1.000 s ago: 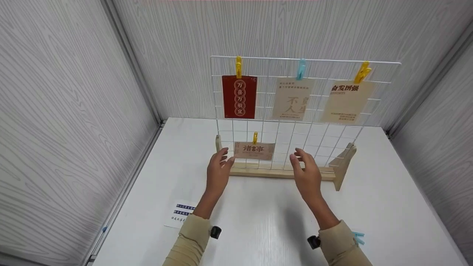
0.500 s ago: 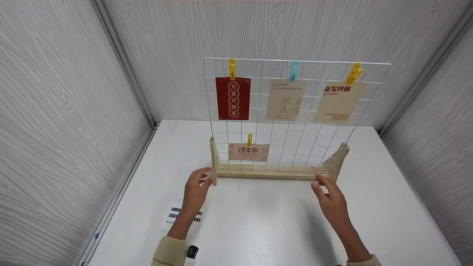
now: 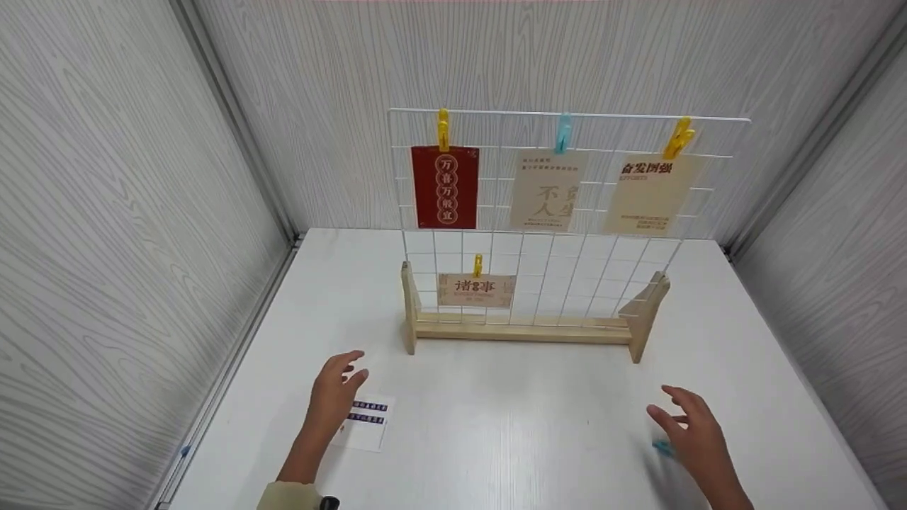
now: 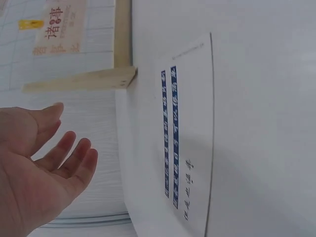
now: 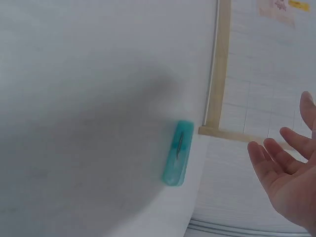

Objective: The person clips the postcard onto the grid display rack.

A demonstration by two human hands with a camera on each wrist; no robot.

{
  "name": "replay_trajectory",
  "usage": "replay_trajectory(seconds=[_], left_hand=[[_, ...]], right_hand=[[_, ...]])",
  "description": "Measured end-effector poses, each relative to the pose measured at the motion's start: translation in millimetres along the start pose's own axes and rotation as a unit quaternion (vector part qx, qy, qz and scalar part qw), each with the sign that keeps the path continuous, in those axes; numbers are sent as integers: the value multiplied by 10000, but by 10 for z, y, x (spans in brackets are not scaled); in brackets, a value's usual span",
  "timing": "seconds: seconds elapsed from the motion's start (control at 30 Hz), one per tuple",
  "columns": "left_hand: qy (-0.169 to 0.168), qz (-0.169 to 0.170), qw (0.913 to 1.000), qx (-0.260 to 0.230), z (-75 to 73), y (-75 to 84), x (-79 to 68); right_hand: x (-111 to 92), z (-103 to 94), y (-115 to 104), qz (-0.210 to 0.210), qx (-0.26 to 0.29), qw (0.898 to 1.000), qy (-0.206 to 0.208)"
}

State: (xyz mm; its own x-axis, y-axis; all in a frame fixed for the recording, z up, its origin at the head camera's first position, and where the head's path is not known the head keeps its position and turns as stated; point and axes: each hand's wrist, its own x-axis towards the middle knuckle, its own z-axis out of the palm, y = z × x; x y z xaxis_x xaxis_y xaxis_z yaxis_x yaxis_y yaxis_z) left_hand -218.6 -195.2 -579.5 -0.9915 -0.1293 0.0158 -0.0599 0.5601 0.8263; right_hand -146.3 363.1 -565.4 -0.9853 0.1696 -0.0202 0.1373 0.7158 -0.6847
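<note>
My left hand hovers over a white card with blue printed strips, its fingers loosely bent around nothing. The same card lies flat on the table in the left wrist view, beside the hand. At the right, my right hand holds nothing, and its fingers are relaxed. A teal clip lies on the table just below the thumb, partly covered by the hand in the head view. The right wrist view shows this clip whole, apart from the fingers.
A white wire grid stands on a wooden base ahead. Clipped to it are a red card, two beige cards and a small card lower down. Yellow clips and a blue clip hold them.
Both hands have drawn back from the grid and moved apart, the left toward the white card, the right toward the teal clip. The view has shifted slightly.
</note>
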Motion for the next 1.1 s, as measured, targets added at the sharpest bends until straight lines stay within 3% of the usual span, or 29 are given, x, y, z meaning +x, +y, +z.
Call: replay_trajectory(seconds=[0.33, 0.7, 0.93, 1.1], left_hand=[[-259, -433, 9976, 470, -202, -353, 31], [-352, -671, 9960, 467, -277, -600, 35], [-382, -610, 9948, 715, -266, -712, 68], [-304, -529, 9947, 829, -224, -766, 83]], right_hand=[[-70, -108, 335, -282, -845, 9938, -666], [-36, -106, 545, 76, -1394, 9821, -1265], [-38, -38, 563, 493, -1380, 9773, -1528], [-61, -21, 570, 490, -1298, 9788, -1503]])
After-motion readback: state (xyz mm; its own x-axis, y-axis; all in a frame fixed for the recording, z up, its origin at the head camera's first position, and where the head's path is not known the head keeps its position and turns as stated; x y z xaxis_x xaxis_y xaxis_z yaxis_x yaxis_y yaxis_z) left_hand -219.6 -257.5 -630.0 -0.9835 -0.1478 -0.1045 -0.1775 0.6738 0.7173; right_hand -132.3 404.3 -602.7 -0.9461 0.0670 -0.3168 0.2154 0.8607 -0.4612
